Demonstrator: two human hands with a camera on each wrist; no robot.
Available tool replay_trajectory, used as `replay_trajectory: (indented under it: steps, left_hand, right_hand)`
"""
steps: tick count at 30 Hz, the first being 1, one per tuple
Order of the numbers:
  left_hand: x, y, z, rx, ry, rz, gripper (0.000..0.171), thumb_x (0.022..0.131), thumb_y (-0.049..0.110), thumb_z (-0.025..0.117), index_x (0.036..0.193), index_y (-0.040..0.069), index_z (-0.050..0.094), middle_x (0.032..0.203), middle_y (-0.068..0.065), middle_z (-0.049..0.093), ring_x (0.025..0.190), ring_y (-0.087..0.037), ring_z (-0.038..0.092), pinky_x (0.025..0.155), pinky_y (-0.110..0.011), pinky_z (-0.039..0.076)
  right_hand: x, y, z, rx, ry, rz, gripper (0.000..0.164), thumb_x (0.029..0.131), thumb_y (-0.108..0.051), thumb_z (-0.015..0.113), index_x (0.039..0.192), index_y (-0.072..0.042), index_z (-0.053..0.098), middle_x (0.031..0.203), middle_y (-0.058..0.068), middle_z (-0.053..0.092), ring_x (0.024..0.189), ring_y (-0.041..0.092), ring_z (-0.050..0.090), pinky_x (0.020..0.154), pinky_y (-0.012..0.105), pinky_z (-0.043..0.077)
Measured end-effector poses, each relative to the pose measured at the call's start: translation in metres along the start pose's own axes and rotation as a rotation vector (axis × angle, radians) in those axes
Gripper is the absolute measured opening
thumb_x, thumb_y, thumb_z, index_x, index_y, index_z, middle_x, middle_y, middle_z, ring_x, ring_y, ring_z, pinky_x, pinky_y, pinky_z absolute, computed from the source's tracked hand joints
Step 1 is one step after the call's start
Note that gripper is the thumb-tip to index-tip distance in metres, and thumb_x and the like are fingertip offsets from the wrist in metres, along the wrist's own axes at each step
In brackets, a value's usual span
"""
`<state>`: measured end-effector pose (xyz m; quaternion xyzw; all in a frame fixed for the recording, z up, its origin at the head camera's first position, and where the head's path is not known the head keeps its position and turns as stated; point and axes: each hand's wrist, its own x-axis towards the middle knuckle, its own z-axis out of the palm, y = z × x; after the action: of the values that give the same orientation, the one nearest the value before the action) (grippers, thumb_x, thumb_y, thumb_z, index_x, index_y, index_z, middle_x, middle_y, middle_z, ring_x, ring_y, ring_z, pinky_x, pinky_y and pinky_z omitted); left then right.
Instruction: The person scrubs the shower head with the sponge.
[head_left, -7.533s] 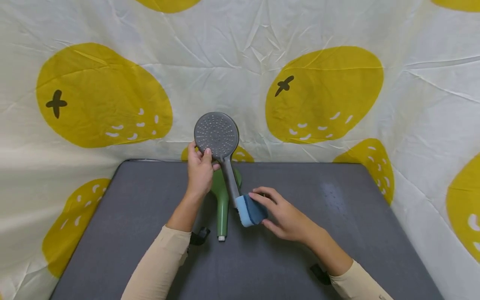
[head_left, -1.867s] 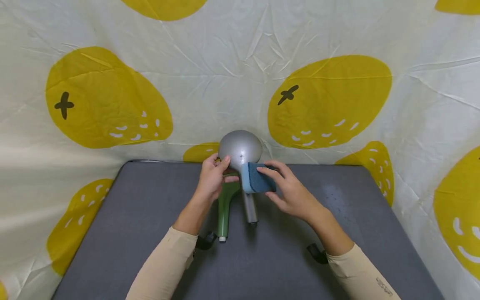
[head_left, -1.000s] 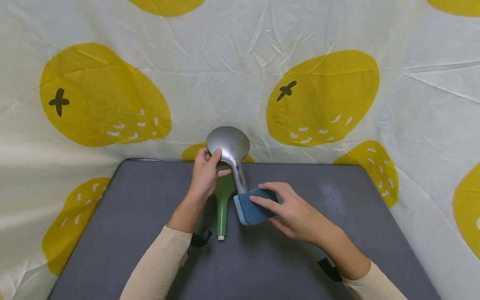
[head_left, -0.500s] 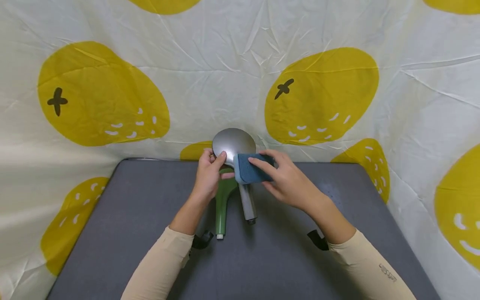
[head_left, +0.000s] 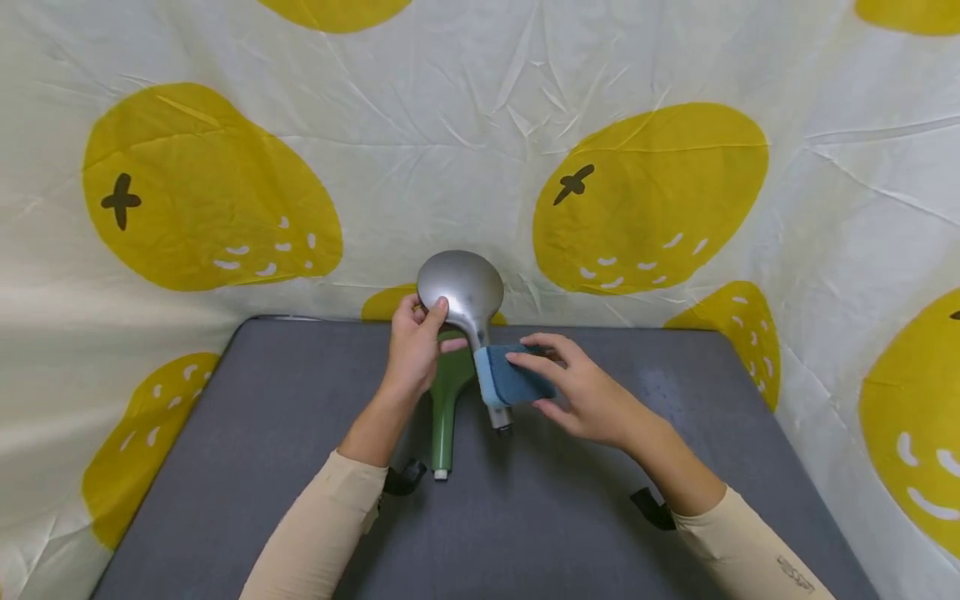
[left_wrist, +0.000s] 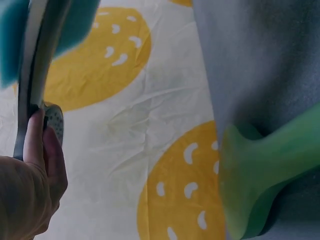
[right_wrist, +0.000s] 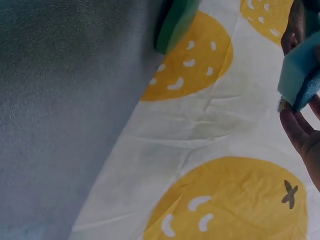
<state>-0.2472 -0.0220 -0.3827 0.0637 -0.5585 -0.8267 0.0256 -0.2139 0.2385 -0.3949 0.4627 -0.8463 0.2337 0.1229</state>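
- Left hand pinches the silver showerhead, thumb uppermost.
- Right hand, half curled, grips the blue sponge against it, right of the left hand.

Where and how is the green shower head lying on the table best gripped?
Likely by its slim handle, from above at the near, white-tipped end, fingers closing across its width. The green shower head lies with that handle pointing toward the person, while its broad head is partly hidden behind the left hand and the grey shower head it holds.
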Motion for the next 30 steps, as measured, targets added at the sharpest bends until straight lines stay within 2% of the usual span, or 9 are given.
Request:
replay_trajectory:
  steps: [6, 13, 18, 25, 28, 30]
  left_hand:
    - [0.002, 0.003, 0.001, -0.028, 0.058, 0.042, 0.029, 0.107, 0.008, 0.052, 0.131, -0.003, 0.039, 0.127, -0.023, 0.055, 0.093, -0.022, 0.067, 0.061, -0.031, 0.065]
    - [0.000, 0.000, -0.002, -0.050, 0.092, 0.074, 0.036, 0.109, 0.010, 0.050, 0.138, -0.004, 0.033, 0.141, -0.025, 0.049, 0.117, -0.031, 0.059, 0.063, -0.032, 0.065]
    - [-0.002, 0.000, -0.005, -0.105, 0.098, 0.082, 0.038, 0.110, 0.009, 0.043, 0.143, -0.004, 0.029, 0.149, -0.025, 0.041, 0.127, -0.037, 0.055, 0.068, -0.038, 0.066]
    - [-0.003, 0.007, -0.004, -0.122, 0.088, 0.129, 0.039, 0.110, 0.007, 0.040, 0.145, -0.005, 0.027, 0.151, -0.026, 0.039, 0.123, -0.041, 0.056, 0.068, -0.038, 0.066]
    - [-0.004, 0.007, -0.003, -0.115, 0.099, 0.133, 0.037, 0.110, 0.006, 0.042, 0.142, -0.006, 0.028, 0.150, -0.026, 0.041, 0.123, -0.039, 0.056, 0.065, -0.036, 0.066]
    - [-0.003, 0.007, -0.002, -0.100, 0.119, 0.132, 0.037, 0.109, 0.006, 0.045, 0.140, -0.006, 0.029, 0.148, -0.027, 0.042, 0.125, -0.038, 0.055, 0.064, -0.035, 0.066]
  right_hand:
    - [-0.011, -0.012, -0.002, -0.048, -0.002, -0.057, 0.074, 0.077, -0.012, 0.091, 0.143, -0.022, 0.060, 0.145, 0.015, 0.049, 0.131, 0.033, 0.047, 0.096, 0.047, 0.055]
    - [-0.024, -0.022, 0.003, -0.098, 0.025, -0.032, 0.077, 0.073, -0.014, 0.094, 0.141, -0.016, 0.057, 0.140, 0.018, 0.049, 0.127, 0.033, 0.048, 0.092, 0.047, 0.058]
    - [-0.023, -0.015, 0.008, -0.007, 0.064, 0.012, 0.078, 0.077, -0.009, 0.091, 0.144, -0.010, 0.051, 0.141, 0.019, 0.047, 0.127, 0.031, 0.051, 0.092, 0.046, 0.058]
    - [-0.027, -0.002, 0.020, 0.170, 0.078, 0.136, 0.079, 0.082, -0.006, 0.086, 0.147, -0.006, 0.041, 0.146, 0.014, 0.043, 0.131, 0.027, 0.049, 0.100, 0.050, 0.056]
    - [-0.028, 0.003, 0.026, 0.148, 0.110, 0.136, 0.080, 0.081, -0.005, 0.088, 0.147, -0.007, 0.044, 0.144, 0.016, 0.045, 0.129, 0.028, 0.050, 0.098, 0.051, 0.056]
    - [-0.029, 0.004, 0.026, 0.088, 0.144, 0.112, 0.079, 0.078, -0.005, 0.089, 0.146, -0.009, 0.049, 0.142, 0.017, 0.047, 0.126, 0.030, 0.050, 0.095, 0.050, 0.056]
